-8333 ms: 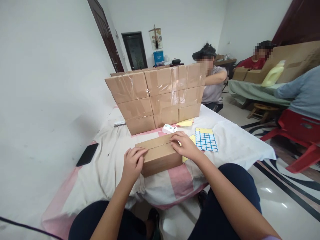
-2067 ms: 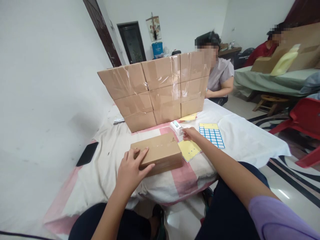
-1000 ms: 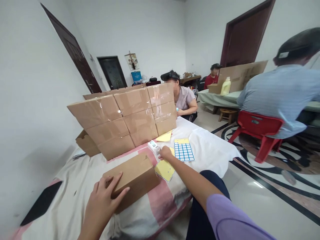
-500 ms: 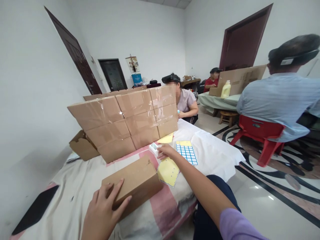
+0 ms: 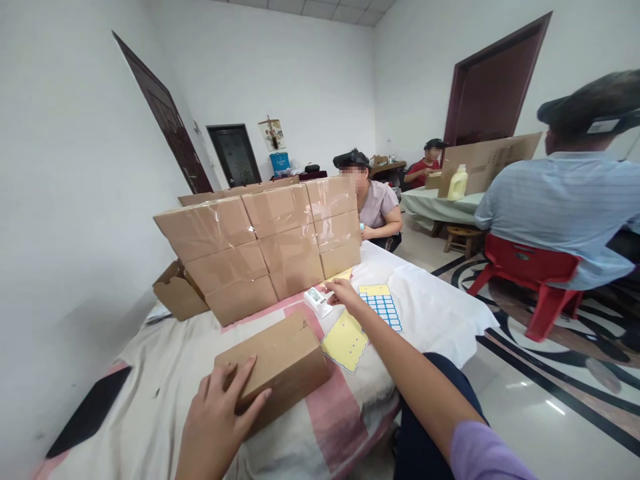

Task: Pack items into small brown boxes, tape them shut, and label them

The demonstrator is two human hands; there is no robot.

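A closed brown cardboard box (image 5: 285, 353) lies on the cloth-covered table. My left hand (image 5: 220, 410) rests on its near left end, fingers spread over the top and thumb along the side. Beyond the box's right end is a small white device (image 5: 316, 301). My right hand (image 5: 341, 293) is at that device's right side, fingers bent together; what they hold, if anything, is too small to make out. Nearby lie a yellow sheet (image 5: 346, 341) and a sheet of blue-framed labels (image 5: 384, 308).
Stacked, taped cartons (image 5: 265, 247) stand at the back, with an open carton (image 5: 180, 293) on their left. A black flat object (image 5: 90, 410) lies at the left edge. One person crouches behind the table; another sits on a red chair (image 5: 533, 260).
My right hand has drawn slightly away from the white device, which shows more fully. The whole view has shifted a little; my left hand stays on the box.
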